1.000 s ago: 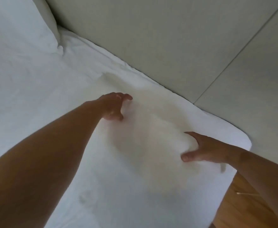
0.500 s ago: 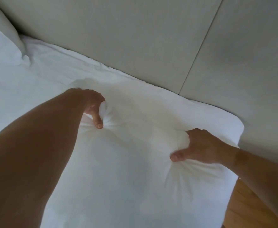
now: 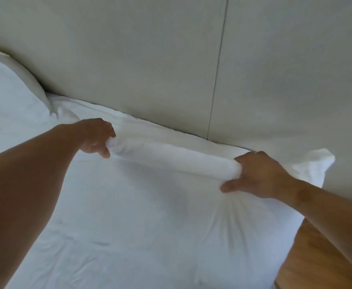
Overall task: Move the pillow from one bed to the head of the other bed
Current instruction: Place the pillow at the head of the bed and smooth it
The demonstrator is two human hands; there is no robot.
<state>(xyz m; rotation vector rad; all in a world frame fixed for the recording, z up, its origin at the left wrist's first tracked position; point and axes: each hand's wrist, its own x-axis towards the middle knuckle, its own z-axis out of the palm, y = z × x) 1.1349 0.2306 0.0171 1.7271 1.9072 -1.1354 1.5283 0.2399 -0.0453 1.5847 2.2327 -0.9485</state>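
A white pillow [image 3: 160, 197] lies on the white bed [image 3: 71, 109], close to the padded headboard. My left hand [image 3: 97, 137] is clenched on the pillow's far edge at its left part. My right hand [image 3: 258, 175] is clenched on the same edge farther right, bunching the fabric into creases. Between my hands the far edge is pulled up into a taut roll. The pillow's right corner [image 3: 321, 161] pokes out past my right hand.
A second white pillow [image 3: 10, 94] leans against the beige headboard [image 3: 150, 59] at the far left. A vertical seam [image 3: 216, 69] splits the headboard panels. Wooden floor [image 3: 308, 261] shows at the bottom right, beside the bed's edge.
One second ago both hands were open over the pillow. They closed on its fabric, and now hold its far edge pulled up and stretched between them.
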